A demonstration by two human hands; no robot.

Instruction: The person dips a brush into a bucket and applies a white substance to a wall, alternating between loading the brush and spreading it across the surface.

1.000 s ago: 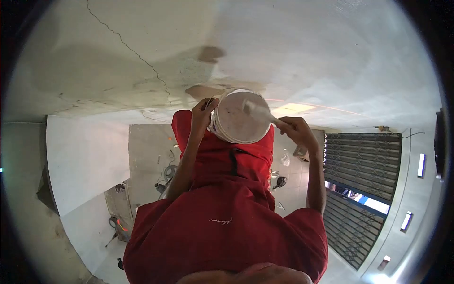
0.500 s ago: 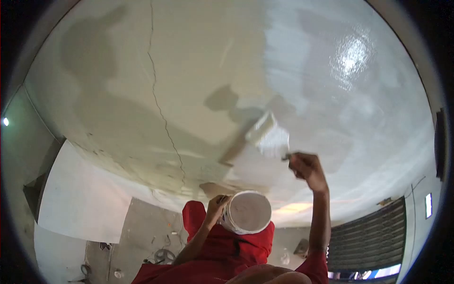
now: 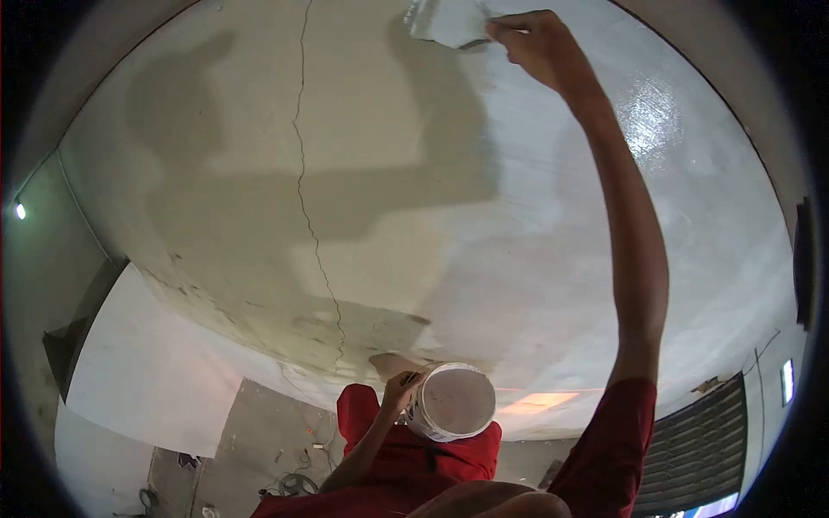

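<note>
My right hand (image 3: 540,47) is raised high and closed around the handle of a wide flat paintbrush (image 3: 447,21) covered in white paint. The brush is against or very close to the wall (image 3: 371,259) at the top of the view, partly cut off by the frame. Beige shows on the wall's left side, while the right side carries wet, glossy white paint. Down at my lap, my left hand (image 3: 397,393) grips the side of a white paint bucket (image 3: 420,418). Pale paint is visible inside the bucket, which leans against my red clothing (image 3: 406,449).
A long crack (image 3: 300,186) runs down the beige part of the wall. To the lower left stands a large white panel (image 3: 155,363), with cables and a wheel-like object (image 3: 296,485) on the floor. A dark slatted shutter (image 3: 699,449) is at lower right.
My right hand has swept the paintbrush upward and slightly left, from mid-wall to the top of the view, and the arm is now extended. My left hand still holds the bucket at my lap.
</note>
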